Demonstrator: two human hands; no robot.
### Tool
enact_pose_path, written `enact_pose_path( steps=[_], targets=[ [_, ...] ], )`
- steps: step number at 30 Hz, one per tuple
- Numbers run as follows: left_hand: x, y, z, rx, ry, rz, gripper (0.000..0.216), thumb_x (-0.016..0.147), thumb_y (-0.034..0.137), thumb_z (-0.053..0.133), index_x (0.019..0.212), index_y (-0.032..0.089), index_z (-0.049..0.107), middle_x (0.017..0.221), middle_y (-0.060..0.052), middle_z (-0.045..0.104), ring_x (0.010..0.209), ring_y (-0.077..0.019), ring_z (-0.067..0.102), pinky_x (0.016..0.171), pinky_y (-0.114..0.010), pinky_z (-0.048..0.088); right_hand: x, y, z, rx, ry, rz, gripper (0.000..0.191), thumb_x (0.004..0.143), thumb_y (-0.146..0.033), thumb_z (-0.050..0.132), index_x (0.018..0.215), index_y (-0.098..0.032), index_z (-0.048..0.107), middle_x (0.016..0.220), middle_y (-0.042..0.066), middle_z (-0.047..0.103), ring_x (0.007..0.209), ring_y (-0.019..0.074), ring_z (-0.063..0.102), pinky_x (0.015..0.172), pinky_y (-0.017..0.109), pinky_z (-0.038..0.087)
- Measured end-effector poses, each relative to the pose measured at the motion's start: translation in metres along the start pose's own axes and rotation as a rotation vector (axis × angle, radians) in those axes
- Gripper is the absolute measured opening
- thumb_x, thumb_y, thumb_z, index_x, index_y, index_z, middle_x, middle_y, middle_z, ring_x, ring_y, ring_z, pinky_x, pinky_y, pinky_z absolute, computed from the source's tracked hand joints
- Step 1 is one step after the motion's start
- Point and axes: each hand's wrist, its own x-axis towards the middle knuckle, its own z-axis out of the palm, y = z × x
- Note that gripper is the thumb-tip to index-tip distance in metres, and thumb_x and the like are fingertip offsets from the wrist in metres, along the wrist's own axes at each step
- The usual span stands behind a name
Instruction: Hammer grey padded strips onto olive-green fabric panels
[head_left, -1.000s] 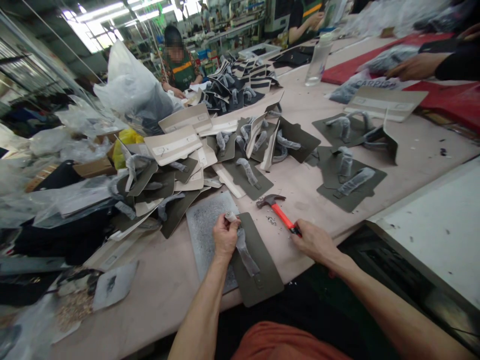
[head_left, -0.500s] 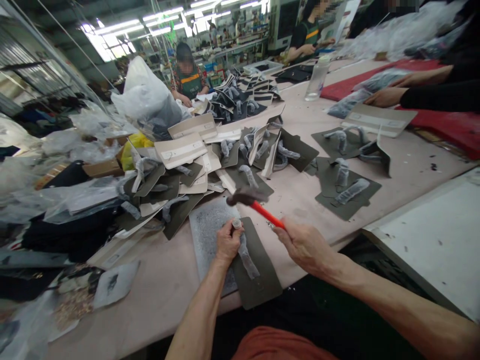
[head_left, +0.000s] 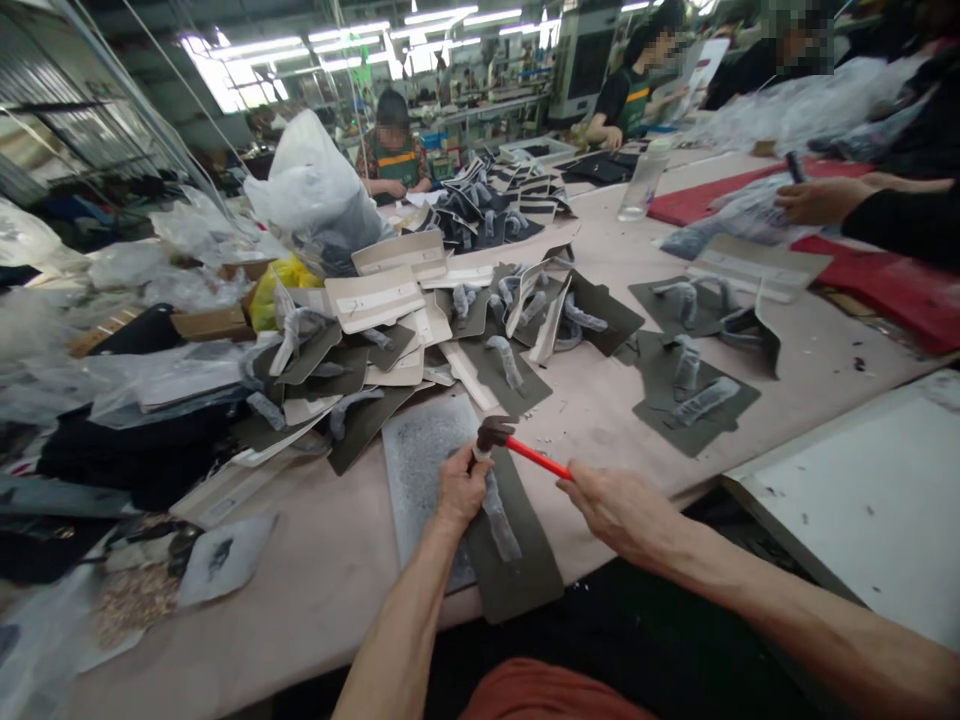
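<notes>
Hammer (head_left: pixel 517 450) handle gripped in closed right hand (head_left: pixel 615 505); head beside left hand (head_left: pixel 459 490) fingers pinching wrapped strap (head_left: pixel 499 510).

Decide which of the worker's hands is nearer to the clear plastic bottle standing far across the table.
Right. The right hand grips the hammer handle on the bottle's side; the left hand pinches the wrapped handle on the grey panel, farther left.

One head-worn camera looks forward and down, close over the worktable (head_left: pixel 330 560)
</notes>
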Motion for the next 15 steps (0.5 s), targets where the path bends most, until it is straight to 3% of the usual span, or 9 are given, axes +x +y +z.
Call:
enact_pose_path(
  steps=[2,7,9,11,13,15],
  targets=[
    [0.0,0.0,0.0,-0.004,0.001,0.003,0.017,0.081,0.019,0.062,0.094,0.022,0.072,0.081,-0.002,0.073,0.075,-0.0184,0.066,0.073,-0.029,0.049,-0.002,0.013,0.009,-0.049,-0.103,0.092,0.03,0.099,-0.044,0.038,0.086,-0.021,0.052,0.056,-0.001,0.05,0.046,0.0134,0.038,0.051,0.03,0.016],
    [0.0,0.004,0.0,-0.064,0.024,-0.019,0.014,0.078,0.02,0.065,0.09,0.021,0.072,0.081,-0.002,0.073,0.077,-0.0194,0.066,0.075,-0.03,0.05,0.002,0.046,0.034,0.065,-0.188,0.271,0.033,0.102,-0.04,0.031,0.087,-0.02,0.053,0.066,0.003,0.059,0.058,0.0166,0.053,0.057,0.028,0.032],
    [0.001,0.004,-0.001,-0.068,0.024,-0.039,0.013,0.077,0.021,0.066,0.088,0.021,0.072,0.081,-0.001,0.073,0.077,-0.0193,0.066,0.075,-0.029,0.05,0.003,0.055,0.051,-0.002,-0.153,0.292,0.03,0.101,-0.036,0.034,0.096,-0.017,0.056,0.077,0.007,0.063,0.068,0.0196,0.058,0.064,0.03,0.038],
    [0.001,0.004,-0.001,-0.064,0.024,-0.053,0.013,0.077,0.022,0.067,0.089,0.021,0.072,0.081,-0.001,0.073,0.076,-0.0191,0.067,0.075,-0.029,0.05,0.004,0.052,0.066,-0.091,-0.008,0.215,0.028,0.097,-0.033,0.043,0.115,-0.014,0.055,0.102,0.015,0.064,0.087,0.0248,0.06,0.073,0.035,0.043],
    [0.0,0.002,0.0,-0.059,0.033,-0.057,0.015,0.076,0.023,0.069,0.091,0.021,0.072,0.082,-0.001,0.073,0.077,-0.0188,0.067,0.076,-0.029,0.05,0.005,0.036,0.074,-0.071,0.147,0.025,0.041,0.092,-0.025,0.05,0.132,-0.014,0.048,0.127,0.019,0.055,0.109,0.0295,0.056,0.086,0.04,0.045],
    [0.0,0.001,0.001,-0.061,0.053,-0.065,0.016,0.075,0.025,0.07,0.09,0.021,0.072,0.08,0.0,0.073,0.076,-0.0178,0.066,0.075,-0.028,0.05,0.007,0.011,0.076,0.022,0.155,-0.225,0.047,0.089,-0.017,0.05,0.136,-0.018,0.046,0.137,0.017,0.049,0.12,0.029,0.049,0.094,0.042,0.042]
  ],
)
